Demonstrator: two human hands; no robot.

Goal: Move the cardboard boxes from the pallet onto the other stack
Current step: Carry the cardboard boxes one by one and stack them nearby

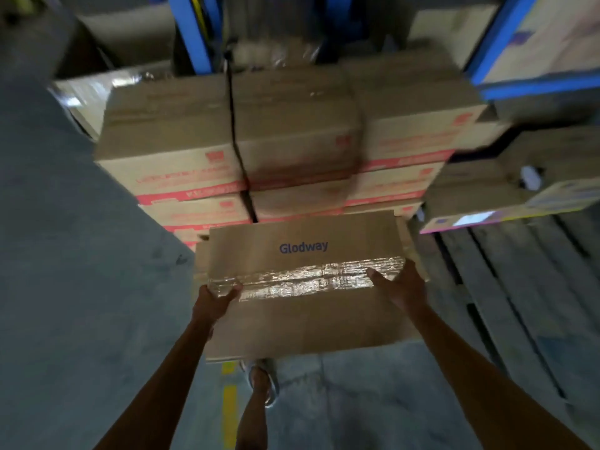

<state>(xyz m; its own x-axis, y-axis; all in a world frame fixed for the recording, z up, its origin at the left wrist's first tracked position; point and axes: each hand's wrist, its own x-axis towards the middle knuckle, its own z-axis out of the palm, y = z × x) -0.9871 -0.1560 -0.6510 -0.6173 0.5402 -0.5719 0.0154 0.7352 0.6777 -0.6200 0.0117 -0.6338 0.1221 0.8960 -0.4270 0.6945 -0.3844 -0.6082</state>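
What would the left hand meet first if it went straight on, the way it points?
Probably the stack of red-printed boxes ahead; the left hand grips the Glodway box. Depth is unclear.

**Box held between stack and pallet**

The carried box [302,306] is in front of the person, above the floor [81,287]. The left hand [216,298] grips its left edge and the right hand [401,284] its right edge, thumbs on top. Directly behind the box rises the stack of boxes [181,151], several layers high, in columns side by side. The pallet [506,274] lies to the right of the box, and further boxes [480,196] rest at its far end, just right of the stack. Rack posts [191,30] stand behind the stack. Below the box's near edge, a foot [263,381] is on the floor, just right of a floor line [230,397].
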